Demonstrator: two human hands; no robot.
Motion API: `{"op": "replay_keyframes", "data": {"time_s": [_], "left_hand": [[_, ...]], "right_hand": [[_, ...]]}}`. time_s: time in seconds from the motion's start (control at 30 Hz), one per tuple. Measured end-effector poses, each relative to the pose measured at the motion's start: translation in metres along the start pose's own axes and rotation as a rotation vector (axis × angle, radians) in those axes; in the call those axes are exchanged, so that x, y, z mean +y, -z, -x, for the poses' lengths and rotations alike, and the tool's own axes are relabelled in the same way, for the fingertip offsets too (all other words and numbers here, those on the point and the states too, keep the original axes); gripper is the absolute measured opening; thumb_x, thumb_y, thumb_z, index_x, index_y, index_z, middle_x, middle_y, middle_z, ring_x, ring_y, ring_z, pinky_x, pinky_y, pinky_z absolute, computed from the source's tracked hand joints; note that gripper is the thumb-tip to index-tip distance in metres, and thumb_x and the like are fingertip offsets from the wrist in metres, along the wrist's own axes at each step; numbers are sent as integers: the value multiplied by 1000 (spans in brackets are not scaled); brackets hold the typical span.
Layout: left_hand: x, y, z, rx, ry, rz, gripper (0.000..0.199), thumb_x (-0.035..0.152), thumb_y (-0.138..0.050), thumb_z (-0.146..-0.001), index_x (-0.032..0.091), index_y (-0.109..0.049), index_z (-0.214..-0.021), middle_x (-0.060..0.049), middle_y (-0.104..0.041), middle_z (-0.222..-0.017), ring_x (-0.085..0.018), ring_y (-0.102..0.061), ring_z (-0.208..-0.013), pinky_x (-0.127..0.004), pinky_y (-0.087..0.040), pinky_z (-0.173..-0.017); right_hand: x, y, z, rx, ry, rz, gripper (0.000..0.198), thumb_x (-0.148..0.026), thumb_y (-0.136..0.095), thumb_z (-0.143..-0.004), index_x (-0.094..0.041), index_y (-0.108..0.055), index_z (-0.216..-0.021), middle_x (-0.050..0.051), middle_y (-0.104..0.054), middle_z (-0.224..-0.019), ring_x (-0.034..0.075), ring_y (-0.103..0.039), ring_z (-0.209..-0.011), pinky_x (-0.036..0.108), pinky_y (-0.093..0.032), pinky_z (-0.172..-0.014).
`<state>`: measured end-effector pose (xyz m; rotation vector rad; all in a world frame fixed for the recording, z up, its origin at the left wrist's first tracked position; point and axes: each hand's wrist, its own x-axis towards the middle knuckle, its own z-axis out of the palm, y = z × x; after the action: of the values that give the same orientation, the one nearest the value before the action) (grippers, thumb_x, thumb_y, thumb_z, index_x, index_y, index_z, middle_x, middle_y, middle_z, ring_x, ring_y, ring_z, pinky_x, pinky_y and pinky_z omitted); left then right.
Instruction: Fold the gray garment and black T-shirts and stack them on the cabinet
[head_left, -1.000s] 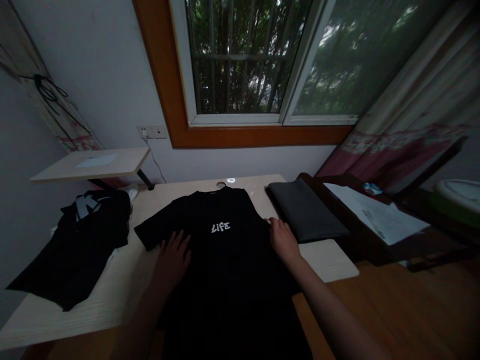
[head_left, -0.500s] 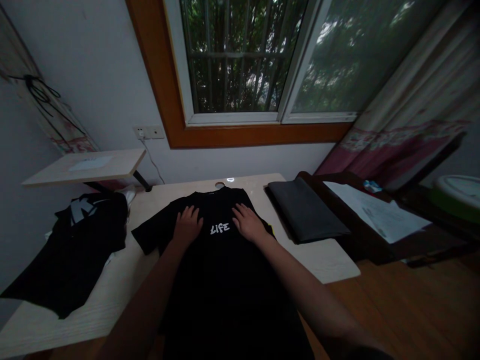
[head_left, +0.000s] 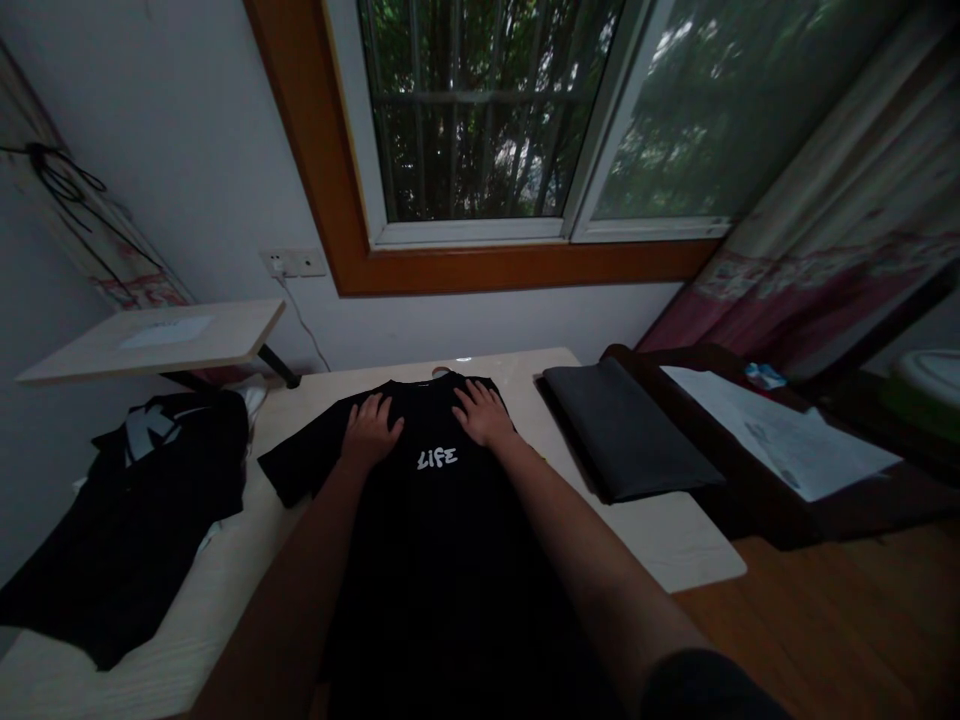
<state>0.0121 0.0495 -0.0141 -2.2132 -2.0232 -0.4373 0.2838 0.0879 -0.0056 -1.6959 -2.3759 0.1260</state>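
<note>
A black T-shirt (head_left: 435,530) with white lettering on its chest lies spread on the pale desk (head_left: 660,535), its collar toward the wall. My left hand (head_left: 371,432) rests flat on the shirt's upper left, fingers parted and pointing toward the shoulder. On the upper right, my right hand (head_left: 482,413) lies palm down with spread fingers, just beyond the lettering. Neither hand grips the cloth. The left sleeve is stretched out on the desk; my right forearm hides most of the right one. The shirt's lower end merges with the dark area near my body.
Another black garment (head_left: 150,510) with a grey print lies at the desk's left. Behind it stands a small raised shelf (head_left: 217,345). A dark grey folder (head_left: 622,430) lies on the right. Farther right, paper (head_left: 772,430) lies on a dark surface. A cable (head_left: 304,320) hangs from the socket.
My right hand has slid up the shirt toward its right shoulder. My left hand has shifted slightly toward the collar. The view has tilted and moved a little.
</note>
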Motion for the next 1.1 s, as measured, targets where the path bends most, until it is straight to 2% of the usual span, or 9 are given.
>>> {"op": "replay_keyframes", "data": {"time_s": [0.3,0.5,0.8,1.1], "left_hand": [[-5,-4,-14,-77,-42,-9,64,52,-36,-99,19,-41,-153,-14,-34,-163,-30,-28,-152,-56,-19,-123],[-4,-5,-11,-47,-30,-26,67,51,-34,-100,11,-38,-154,-17,-28,-164,-30,-24,-154,-54,-18,-124],[-5,-4,-7,-99,8,-35,69,53,-33,-99,13,-36,-155,-18,-25,-165,-31,-23,-154,-55,-18,-123],[-10,-2,5,-63,-25,-64,65,49,-33,-100,15,-36,-156,-14,-29,-164,-30,-26,-153,-57,-18,-123]], "right_hand": [[3,-8,-10,-45,-32,10,67,-59,-24,-103,-23,-30,-159,7,-16,-169,26,-11,-156,48,-9,-125],[2,-7,-9,-41,-28,6,71,-59,-22,-103,-18,-27,-160,8,-15,-169,26,-10,-156,47,-7,-125],[1,0,-5,-55,-33,2,75,-60,-18,-103,-11,-28,-159,9,-15,-169,24,-10,-156,44,-7,-126],[6,2,21,-28,28,12,69,-54,-25,-104,-10,-31,-158,11,-20,-167,23,-15,-155,43,-12,-126]]}}
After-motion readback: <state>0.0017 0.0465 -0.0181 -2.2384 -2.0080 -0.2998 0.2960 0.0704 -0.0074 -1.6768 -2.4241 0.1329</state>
